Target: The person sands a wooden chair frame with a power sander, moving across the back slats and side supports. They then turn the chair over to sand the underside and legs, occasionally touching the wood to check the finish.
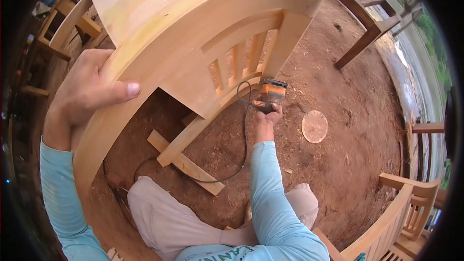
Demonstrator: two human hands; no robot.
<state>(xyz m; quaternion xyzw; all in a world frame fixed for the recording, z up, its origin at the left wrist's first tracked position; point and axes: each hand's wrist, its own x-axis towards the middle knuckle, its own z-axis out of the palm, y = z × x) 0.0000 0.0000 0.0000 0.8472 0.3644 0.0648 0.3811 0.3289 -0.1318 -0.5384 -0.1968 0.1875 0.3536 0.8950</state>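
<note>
A large pale wooden furniture frame [174,63] with a curved rail and short slats stands tilted before me. My left hand [84,87] is wrapped over its broad curved edge at the left, thumb lying on the near face. Farther out, my right hand [268,116] grips an orange and black electric sander [274,90], whose dark flat pad points away from me. The sander is close to the lower slatted side of the frame. From it a black cord [245,140] loops down and runs left across the ground.
A wooden crosspiece [193,169] of the frame reaches to the dirt floor near my knees. A round wooden disc [314,126] lies right of the sander. Dark wooden legs [360,43] stand at the upper right, a slatted chair [415,203] at the lower right. More furniture frames crowd the upper left.
</note>
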